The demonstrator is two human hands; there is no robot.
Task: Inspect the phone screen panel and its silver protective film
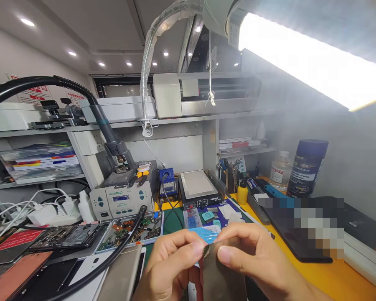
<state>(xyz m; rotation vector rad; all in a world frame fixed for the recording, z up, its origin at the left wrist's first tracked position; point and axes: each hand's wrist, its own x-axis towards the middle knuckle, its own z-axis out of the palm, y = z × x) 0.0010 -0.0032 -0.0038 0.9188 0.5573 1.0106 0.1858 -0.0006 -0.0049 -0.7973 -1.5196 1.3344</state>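
Both of my hands are close together at the bottom centre, around a flat, dark grey-brown slab [224, 271] with a rough, creased top left corner. It looks like a phone battery or a phone's back part, but I cannot tell which. My left hand [172, 263] pinches at that corner between thumb and fingertips. On the top edge, my right hand [253, 259] grips with its thumb on the near face and fingers behind. The slab's lower end runs out of view. Behind the fingertips lies a blue and white packet [207, 234], partly covered.
Left: several phones and phone parts [72, 240], a tray of circuit boards [131, 230] and a black hose [125, 242] crossing them. Behind: a soldering station [122, 198] and a heating plate [199, 184]. Right: a yellow bottle [242, 194], a spray can [307, 169] and a black phone [296, 234].
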